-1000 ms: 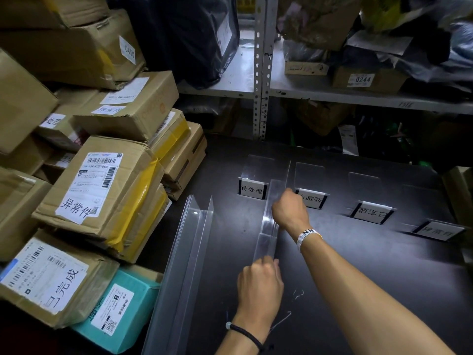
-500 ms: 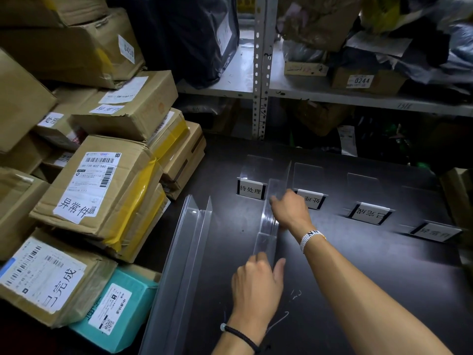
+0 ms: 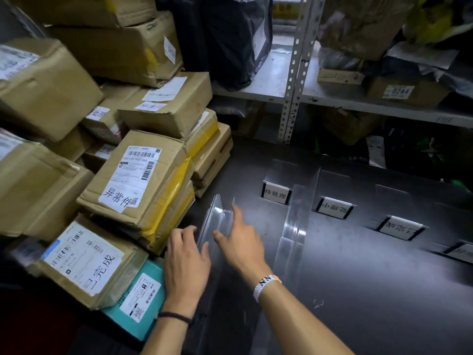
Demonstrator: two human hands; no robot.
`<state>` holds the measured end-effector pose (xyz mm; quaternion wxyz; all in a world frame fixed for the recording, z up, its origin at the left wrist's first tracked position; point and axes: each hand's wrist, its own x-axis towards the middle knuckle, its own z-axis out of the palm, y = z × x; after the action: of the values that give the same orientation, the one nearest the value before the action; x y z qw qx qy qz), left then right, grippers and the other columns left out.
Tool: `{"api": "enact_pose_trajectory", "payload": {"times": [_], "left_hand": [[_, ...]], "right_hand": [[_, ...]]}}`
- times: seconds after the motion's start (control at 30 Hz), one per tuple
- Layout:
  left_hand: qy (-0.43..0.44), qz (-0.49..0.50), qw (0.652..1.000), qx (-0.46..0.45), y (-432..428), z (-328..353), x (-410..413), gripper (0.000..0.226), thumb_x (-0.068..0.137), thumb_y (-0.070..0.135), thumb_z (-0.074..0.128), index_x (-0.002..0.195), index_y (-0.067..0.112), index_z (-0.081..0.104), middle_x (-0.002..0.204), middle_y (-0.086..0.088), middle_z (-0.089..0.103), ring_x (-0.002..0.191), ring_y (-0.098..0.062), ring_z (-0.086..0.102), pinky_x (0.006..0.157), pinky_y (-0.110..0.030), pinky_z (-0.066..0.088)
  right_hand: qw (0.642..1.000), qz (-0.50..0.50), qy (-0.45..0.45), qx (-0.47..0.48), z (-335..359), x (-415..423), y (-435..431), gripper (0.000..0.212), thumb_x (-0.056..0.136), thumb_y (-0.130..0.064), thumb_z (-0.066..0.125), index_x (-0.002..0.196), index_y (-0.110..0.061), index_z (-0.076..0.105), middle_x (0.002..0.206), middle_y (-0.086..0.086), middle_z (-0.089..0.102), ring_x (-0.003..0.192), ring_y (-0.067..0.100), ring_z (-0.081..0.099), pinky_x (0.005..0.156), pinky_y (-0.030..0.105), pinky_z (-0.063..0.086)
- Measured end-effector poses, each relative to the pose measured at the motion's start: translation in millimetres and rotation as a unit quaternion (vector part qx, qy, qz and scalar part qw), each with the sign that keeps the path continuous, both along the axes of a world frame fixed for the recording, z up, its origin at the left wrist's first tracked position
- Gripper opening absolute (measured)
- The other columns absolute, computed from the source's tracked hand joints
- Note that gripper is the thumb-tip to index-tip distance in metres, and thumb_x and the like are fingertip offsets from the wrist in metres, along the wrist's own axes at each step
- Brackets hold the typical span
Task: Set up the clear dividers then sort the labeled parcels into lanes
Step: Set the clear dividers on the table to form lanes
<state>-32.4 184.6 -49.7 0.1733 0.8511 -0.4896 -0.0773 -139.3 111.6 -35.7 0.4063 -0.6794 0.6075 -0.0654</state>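
Head: dark table (image 3: 371, 290), clear dividers (image 3: 294, 224), shelving (image 3: 291, 85)

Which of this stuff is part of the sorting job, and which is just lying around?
Job: stacked clear dividers, placed divider, lane labels, labeled parcels.
Lying about: shelf box marked 0244, black bag.

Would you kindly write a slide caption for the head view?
The left hand and right hand reach for spare clear dividers beside parcels; one divider stands placed.
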Motion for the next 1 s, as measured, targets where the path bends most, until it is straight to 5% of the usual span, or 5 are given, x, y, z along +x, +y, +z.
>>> {"api": "enact_pose_trajectory", "payload": {"times": [0.13,0.3,0.6,0.83,1.0], "left_hand": [[0.163,0.017,0.987,0.002,-6,0,21,0.023,0.086,0.024,0.077,0.105,0.015,0.068,0.09,0.0,0.064,0.085,-0.027,0.066,0.079,-0.04,0.054],[0.222,0.039,0.974,0.019,-10,4,37,0.02,0.085,0.027,0.078,0.1,0.016,0.072,0.076,0.011,0.063,0.08,-0.019,0.065,0.077,-0.033,0.053],[0.254,0.053,0.965,0.036,-14,6,48,0.013,0.09,0.024,0.073,0.1,0.017,0.073,0.079,0.011,0.066,0.073,-0.003,0.06,0.061,-0.019,0.04],[0.266,0.056,0.962,0.033,-14,7,50,0.012,0.093,0.025,0.07,0.103,0.018,0.071,0.08,0.01,0.065,0.074,0.0,0.058,0.06,-0.018,0.039],[0.21,0.027,0.977,0.023,-12,5,48,0.025,0.094,0.029,0.066,0.117,0.02,0.063,0.08,0.012,0.064,0.079,-0.015,0.062,0.07,-0.028,0.043]], "right_hand": [[0.999,0.023,0.009,-0.021,-8,17,8,0.08,0.099,-0.03,0.055,0.158,-0.051,0.005,0.116,0.014,0.062,0.104,0.039,0.064,0.079,0.039,0.046],[1.0,0.004,0.022,-0.017,-11,21,10,0.033,0.105,-0.041,0.044,0.129,-0.026,0.061,0.123,0.013,0.059,0.11,0.041,0.063,0.09,0.042,0.051],[0.999,-0.024,0.043,0.018,-11,32,7,0.064,0.096,-0.072,0.042,0.126,-0.017,0.055,0.13,0.012,0.051,0.112,0.041,0.061,0.088,0.043,0.048],[0.999,-0.028,0.028,0.02,-11,29,6,0.059,0.098,-0.066,0.044,0.133,-0.019,0.054,0.13,0.011,0.053,0.115,0.039,0.06,0.093,0.044,0.05],[0.998,-0.042,0.022,0.028,-5,33,5,0.051,0.098,-0.047,0.047,0.14,-0.018,0.051,0.129,0.015,0.057,0.116,0.04,0.058,0.094,0.042,0.048]]}}
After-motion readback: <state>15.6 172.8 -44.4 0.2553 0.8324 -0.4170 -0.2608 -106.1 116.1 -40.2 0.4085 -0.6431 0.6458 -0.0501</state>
